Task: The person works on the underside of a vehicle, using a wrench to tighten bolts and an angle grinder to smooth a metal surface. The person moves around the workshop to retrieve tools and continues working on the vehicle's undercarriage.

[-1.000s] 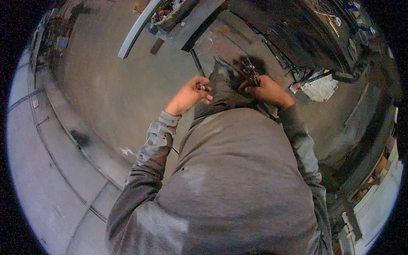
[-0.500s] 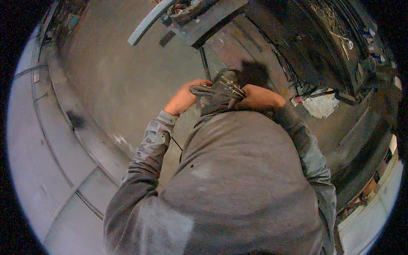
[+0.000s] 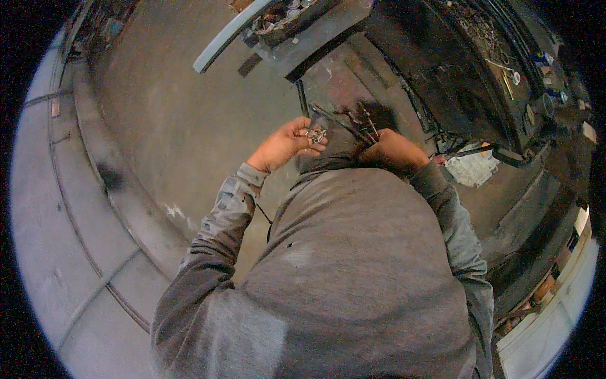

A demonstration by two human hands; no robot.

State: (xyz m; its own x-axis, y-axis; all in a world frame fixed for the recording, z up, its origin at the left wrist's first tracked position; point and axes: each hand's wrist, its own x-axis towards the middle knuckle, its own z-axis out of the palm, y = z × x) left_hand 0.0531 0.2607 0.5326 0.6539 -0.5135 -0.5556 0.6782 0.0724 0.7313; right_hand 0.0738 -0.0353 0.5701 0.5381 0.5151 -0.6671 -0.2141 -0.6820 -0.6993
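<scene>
At the waist, my left hand (image 3: 281, 146) is turned partly palm up. Its fingers curl around a small cluster of shiny metal pieces (image 3: 316, 134), too small to name. To its right, my right hand (image 3: 398, 151) is closed around the lower ends of several thin dark metal rods (image 3: 353, 126) that fan out up and to the left. Whether these are tool handles or loose rods, I cannot tell. My right fingertips are mostly hidden behind the hand. The two hands are apart, close in front of my grey shirt (image 3: 372, 252).
A dark metal bench (image 3: 322, 41) with a box of small parts (image 3: 287, 22) stands ahead. Along the right runs a dark bench (image 3: 461, 76) bearing loose items. A white crumpled bag (image 3: 472, 167) lies below it. Pale panels (image 3: 95, 252) line the left side.
The dark looped thing by my left hand no longer shows there; that hand now displays small shiny pieces. In my right hand, the thin rods have spread apart, pointing up and left.
</scene>
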